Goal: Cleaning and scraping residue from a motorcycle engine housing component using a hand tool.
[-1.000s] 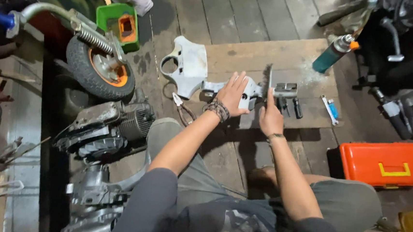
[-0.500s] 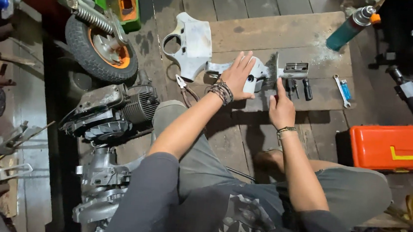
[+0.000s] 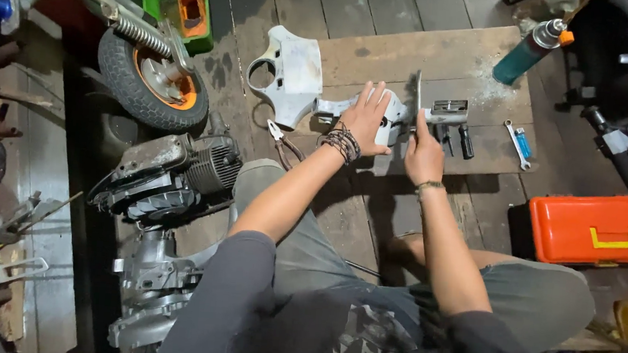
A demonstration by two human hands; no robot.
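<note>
My left hand (image 3: 366, 120) lies flat, fingers spread, pressing a grey-white metal part (image 3: 385, 111) down on the wooden board (image 3: 411, 58). My right hand (image 3: 423, 149) is closed around a thin flat tool, a file or blade (image 3: 417, 99), held upright on edge against the right end of that part. A larger white scooter cover (image 3: 291, 75) lies just left of the part. Small dark tools (image 3: 455, 138) and a metal block (image 3: 448, 107) sit right of my right hand.
A teal spray can (image 3: 529, 51) lies at the board's far right corner, a small wrench (image 3: 514, 145) beside it. Orange toolbox (image 3: 596, 227) on the right. Scooter wheel with fork (image 3: 151, 77), green tray (image 3: 177, 6), engine (image 3: 170, 177) and pliers (image 3: 281, 141) to the left.
The view has shifted slightly. Both hands stay on the grey-white part, the right hand still holding the thin tool against it with little visible movement.
</note>
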